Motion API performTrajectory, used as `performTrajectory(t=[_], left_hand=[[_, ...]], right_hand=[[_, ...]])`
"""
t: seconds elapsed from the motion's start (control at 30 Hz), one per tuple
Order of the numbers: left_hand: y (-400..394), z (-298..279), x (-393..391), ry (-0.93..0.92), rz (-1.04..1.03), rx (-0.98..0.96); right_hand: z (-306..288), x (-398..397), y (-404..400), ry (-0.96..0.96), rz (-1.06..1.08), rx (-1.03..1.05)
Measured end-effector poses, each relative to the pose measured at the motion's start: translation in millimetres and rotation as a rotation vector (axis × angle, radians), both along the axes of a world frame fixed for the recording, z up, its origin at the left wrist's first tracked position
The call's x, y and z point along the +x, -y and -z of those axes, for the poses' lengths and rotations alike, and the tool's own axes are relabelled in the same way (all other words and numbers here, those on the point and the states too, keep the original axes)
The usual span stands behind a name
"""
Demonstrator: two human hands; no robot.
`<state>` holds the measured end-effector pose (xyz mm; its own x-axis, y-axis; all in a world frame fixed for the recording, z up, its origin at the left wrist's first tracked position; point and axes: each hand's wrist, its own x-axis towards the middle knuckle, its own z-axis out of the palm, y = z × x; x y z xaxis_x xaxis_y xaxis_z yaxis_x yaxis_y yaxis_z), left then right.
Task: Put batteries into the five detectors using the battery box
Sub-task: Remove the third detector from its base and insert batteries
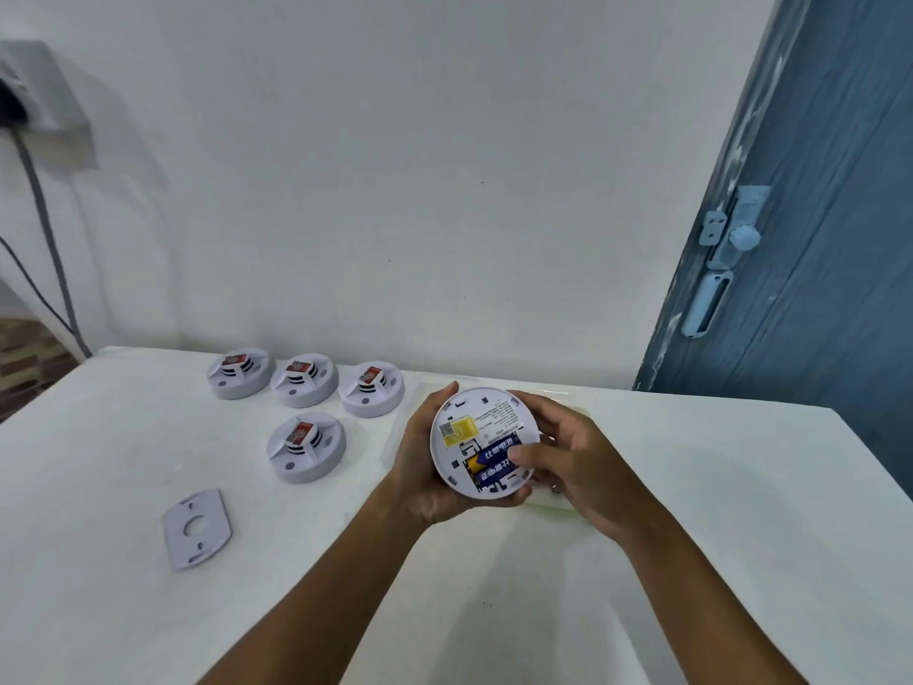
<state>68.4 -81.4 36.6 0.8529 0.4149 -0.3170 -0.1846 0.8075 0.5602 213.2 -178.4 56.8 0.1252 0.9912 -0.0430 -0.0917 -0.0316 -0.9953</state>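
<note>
While the white table [691, 536] runs wide toward 3 o'clock and 6 o'clock with bare surface, its far edge meets the wall at 12 o'clock and its left edge drops away at 9 o'clock. Just off centre toward 3 o'clock, above the table, the left hand [425, 467] cups a round white detector [481, 440] from below and from its left side, fingers curled around the rim, back side turned up toward the camera. Two blue batteries [496, 462] lie side by side in its open compartment, with a yellow tab [463, 431] just above them. The right hand [573, 462] wraps the detector's right rim, its thumb pressing on the batteries. Beneath both hands a pale, shallow box [553, 506] shows only in part; what it holds cannot be told.

At 10 o'clock three more detectors [305, 379] stand in a row near the wall, almost touching each other, and a fourth [305, 447] sits nearer, just in front of them. At 8 o'clock a flat grey mounting plate [197, 529] lies alone, well apart from the hands. A blue door [815, 215] closes the room at 2 o'clock, beside the table's far right corner. Cables [44, 229] hang down the wall at 9 o'clock.
</note>
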Motion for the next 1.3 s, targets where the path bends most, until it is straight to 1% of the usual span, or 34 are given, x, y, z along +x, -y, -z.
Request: performTrajectory(t=[0.13,0.23,0.3,0.37,0.47,0.5,0.57,0.67,0.77,0.8,0.87,1.0,1.07,1.13,1.2,1.27,1.3], left_hand=[[-12.6,-6.3,-33.5,-0.072,-0.071,-0.004],[-33.7,-10.2,-88.9,-0.111,-0.143,0.071],[-47.6,-10.8,-125.2,-0.133,-0.179,0.100],[-62.3,-7.6,-171.9,-0.160,-0.254,0.133],[-79.5,2.6,-236.6,-0.184,-0.383,0.102],[-85.5,6.1,-260.8,-0.189,-0.427,0.091],[-95.5,12.4,-297.5,-0.204,-0.498,0.073],[-108.3,21.5,-339.3,-0.182,-0.593,0.056],[-115.5,29.6,-364.3,-0.159,-0.639,0.034],[-117.4,32.1,-368.8,-0.145,-0.642,0.025],[-120.7,36.9,-375.8,-0.126,-0.641,0.007],[-125.5,43.2,-379.1,-0.114,-0.623,0.010],[-127.2,44.8,-377.6,-0.101,-0.610,0.030],[-128.6,45.4,-374.3,-0.084,-0.605,0.016],[-131.0,45.8,-369.6,-0.072,-0.615,-0.019],[-133.6,44.5,-366.2,-0.057,-0.615,-0.033],[-134.4,43.5,-363.9,-0.054,-0.612,-0.037]], right_hand=[[-8.8,-33.1,-12.9,-0.056,-0.034,0.022],[-14.2,-82.8,-38.7,-0.062,-0.007,-0.005],[-11.6,-113.9,-56.5,-0.021,0.079,-0.053],[-6.2,-152.7,-78.0,0.059,0.136,-0.078],[5.7,-208.4,-102.7,0.175,0.109,-0.103],[11.6,-230.6,-111.9,0.219,0.086,-0.111],[26.4,-266.3,-126.9,0.378,0.044,-0.112],[51.2,-307.8,-142.8,0.672,-0.044,-0.148],[68.7,-330.1,-151.3,0.993,-0.079,-0.205],[71.3,-333.0,-153.9,1.048,-0.093,-0.228],[71.9,-335.7,-159.7,1.084,-0.137,-0.281],[65.8,-331.8,-172.5,1.059,-0.232,-0.370],[64.4,-327.4,-177.4,1.000,-0.259,-0.394],[61.3,-321.7,-181.4,0.827,-0.249,-0.405],[54.6,-318.3,-183.6,0.569,-0.191,-0.390],[45.0,-320.4,-185.6,0.307,-0.094,-0.316],[40.9,-322.2,-186.5,0.226,-0.054,-0.245]])
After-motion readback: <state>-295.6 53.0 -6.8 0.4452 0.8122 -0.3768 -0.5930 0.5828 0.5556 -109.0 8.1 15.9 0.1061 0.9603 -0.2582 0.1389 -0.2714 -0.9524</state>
